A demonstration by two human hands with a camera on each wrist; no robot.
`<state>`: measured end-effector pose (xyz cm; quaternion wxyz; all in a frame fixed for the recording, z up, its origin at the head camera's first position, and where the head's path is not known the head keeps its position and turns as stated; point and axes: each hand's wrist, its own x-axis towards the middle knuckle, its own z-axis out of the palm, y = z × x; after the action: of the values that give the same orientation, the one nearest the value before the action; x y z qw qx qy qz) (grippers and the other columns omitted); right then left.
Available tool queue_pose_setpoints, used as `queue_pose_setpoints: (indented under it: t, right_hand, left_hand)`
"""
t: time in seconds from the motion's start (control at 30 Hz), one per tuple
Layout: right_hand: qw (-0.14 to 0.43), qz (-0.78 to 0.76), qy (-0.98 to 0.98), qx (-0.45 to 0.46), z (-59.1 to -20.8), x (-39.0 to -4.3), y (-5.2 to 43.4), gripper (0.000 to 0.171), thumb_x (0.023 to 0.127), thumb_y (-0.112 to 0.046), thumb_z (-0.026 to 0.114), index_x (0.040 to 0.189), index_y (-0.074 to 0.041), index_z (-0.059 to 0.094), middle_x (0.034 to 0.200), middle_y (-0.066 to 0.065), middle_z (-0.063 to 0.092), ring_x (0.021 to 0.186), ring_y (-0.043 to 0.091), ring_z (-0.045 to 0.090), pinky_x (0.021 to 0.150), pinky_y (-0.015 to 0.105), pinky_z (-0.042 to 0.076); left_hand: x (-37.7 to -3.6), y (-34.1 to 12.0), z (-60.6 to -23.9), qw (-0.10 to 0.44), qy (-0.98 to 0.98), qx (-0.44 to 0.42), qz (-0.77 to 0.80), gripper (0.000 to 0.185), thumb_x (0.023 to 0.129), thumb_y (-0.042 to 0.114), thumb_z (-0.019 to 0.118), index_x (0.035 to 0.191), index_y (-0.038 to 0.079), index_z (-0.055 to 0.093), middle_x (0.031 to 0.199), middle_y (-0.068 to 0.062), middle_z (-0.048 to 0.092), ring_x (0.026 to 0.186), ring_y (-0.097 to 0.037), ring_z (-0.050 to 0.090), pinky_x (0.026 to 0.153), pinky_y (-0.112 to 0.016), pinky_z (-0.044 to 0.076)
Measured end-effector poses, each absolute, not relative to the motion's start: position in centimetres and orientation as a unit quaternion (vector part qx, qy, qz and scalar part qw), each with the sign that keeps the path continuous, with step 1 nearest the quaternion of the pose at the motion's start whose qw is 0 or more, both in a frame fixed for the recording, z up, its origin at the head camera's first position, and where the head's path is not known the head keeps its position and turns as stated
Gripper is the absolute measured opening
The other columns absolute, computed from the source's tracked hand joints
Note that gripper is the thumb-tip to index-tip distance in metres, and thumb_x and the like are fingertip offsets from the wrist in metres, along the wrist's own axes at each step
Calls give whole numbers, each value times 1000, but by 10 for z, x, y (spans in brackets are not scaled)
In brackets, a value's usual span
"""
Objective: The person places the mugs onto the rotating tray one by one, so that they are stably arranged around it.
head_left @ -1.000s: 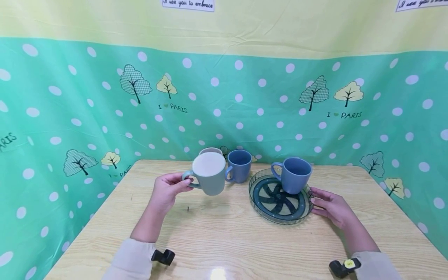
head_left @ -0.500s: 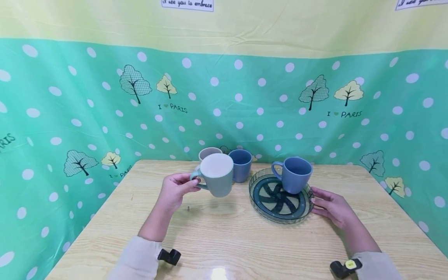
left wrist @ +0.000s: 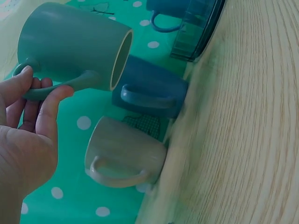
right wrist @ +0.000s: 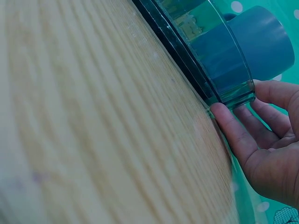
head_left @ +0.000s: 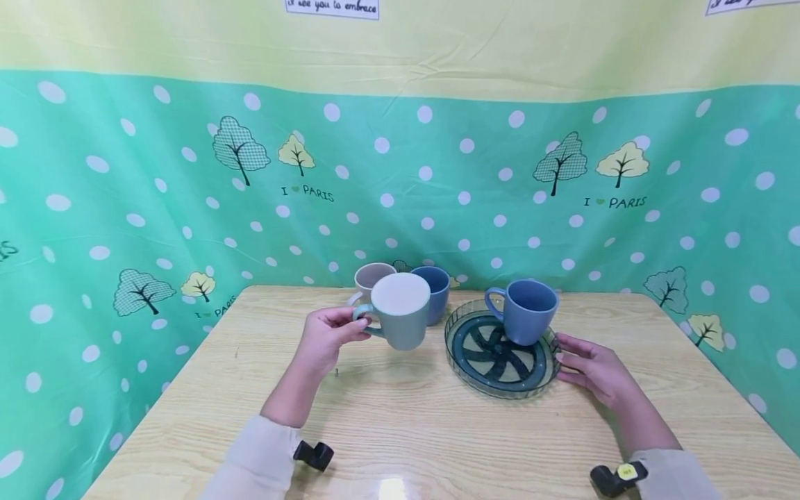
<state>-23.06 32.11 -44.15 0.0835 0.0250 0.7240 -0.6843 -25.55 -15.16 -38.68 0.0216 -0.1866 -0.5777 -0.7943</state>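
Observation:
My left hand (head_left: 340, 326) grips a grey-green mug (head_left: 400, 312) by its handle and holds it in the air just left of a round dark glass tray (head_left: 500, 389). In the left wrist view the grey-green mug (left wrist: 70, 44) is tilted, with my fingers (left wrist: 28, 88) curled round the handle. A blue mug (head_left: 528, 312) stands on the tray's far side. My right hand (head_left: 571, 357) rests at the tray's right rim with its fingers straight. In the right wrist view my thumb (right wrist: 229, 126) touches the tray wall (right wrist: 205, 60).
A second blue mug (head_left: 436, 286) and a beige mug (head_left: 367, 278) stand at the back of the wooden table (head_left: 400, 430), against the green dotted cloth wall. In the left wrist view they are the blue mug (left wrist: 149, 91) and the beige mug (left wrist: 124, 151).
My left hand has carried the grey-green mug to the right, closer to the tray. My right hand and the tray have stayed put.

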Motion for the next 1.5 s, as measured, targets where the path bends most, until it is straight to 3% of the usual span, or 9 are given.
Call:
queue_pose_setpoints:
  t: [0.17, 0.37, 0.47, 0.63, 0.8, 1.03, 1.17, 1.5]
  right_hand:
    - [84, -684, 725, 24, -441, -230, 321, 71, 97, -12, 61, 152, 4, 19, 157, 29, 12, 101, -1, 58, 91, 35, 56]
    - [84, -685, 723, 22, -441, -230, 321, 71, 97, -12, 61, 151, 5, 19, 157, 29, 12, 102, -1, 59, 91, 35, 56]
    - [84, -686, 723, 22, -441, -230, 321, 72, 97, -12, 62, 151, 5, 18, 157, 29, 12, 101, -1, 58, 91, 35, 56]
    - [84, -682, 726, 23, -441, -230, 321, 71, 97, -12, 61, 152, 5, 18, 157, 29, 12, 102, -1, 58, 92, 35, 56]
    - [84, -675, 732, 21, -441, -230, 321, 70, 98, -12, 60, 152, 5, 18, 156, 30, 13, 103, -1, 57, 92, 35, 56]
    - [85, -677, 730, 21, -440, -229, 320, 70, 98, -12, 60, 152, 5, 18, 156, 30, 13, 104, 1, 57, 92, 35, 56]
    - [85, -680, 728, 17, -439, -229, 320, 70, 98, -11, 59, 152, 5, 17, 156, 31, 13, 103, 1, 58, 92, 35, 56]
    - [83, -680, 728, 14, -440, -229, 320, 69, 98, -10, 59, 151, 6, 18, 155, 32, 13, 103, 2, 58, 91, 35, 56]
  left_hand:
    - [-257, -145, -385, 17, -581, -171, -795, 19, 85, -13, 66, 96, 0, 75, 87, -9, 74, 81, -18, 72, 73, -33, 62]
    - [-256, -136, -381, 17, -588, -164, -792, 22, 85, -13, 66, 92, 5, 76, 85, -6, 74, 81, -19, 72, 73, -33, 62]
    - [-258, -132, -381, 18, -592, -163, -789, 18, 85, -13, 66, 100, -6, 72, 86, -6, 74, 80, -19, 72, 72, -33, 62]
    - [-261, -126, -381, 16, -591, -161, -790, 29, 84, -13, 68, 109, -24, 58, 86, -8, 74, 78, -18, 71, 71, -33, 62]
    - [-263, -120, -381, 11, -589, -160, -792, 29, 82, -13, 69, 107, -24, 59, 87, -9, 73, 76, -18, 71, 71, -32, 62]
    - [-265, -109, -380, 14, -585, -162, -794, 17, 80, -17, 68, 97, -12, 71, 82, -6, 72, 74, -18, 70, 69, -35, 62]
    - [-265, -104, -377, 10, -590, -157, -792, 22, 81, -16, 69, 102, -19, 65, 82, -6, 72, 73, -17, 70, 69, -35, 62]
    - [-269, -90, -373, -3, -594, -108, -797, 26, 80, -17, 69, 105, -20, 63, 81, -8, 71, 70, -19, 70, 67, -32, 62]
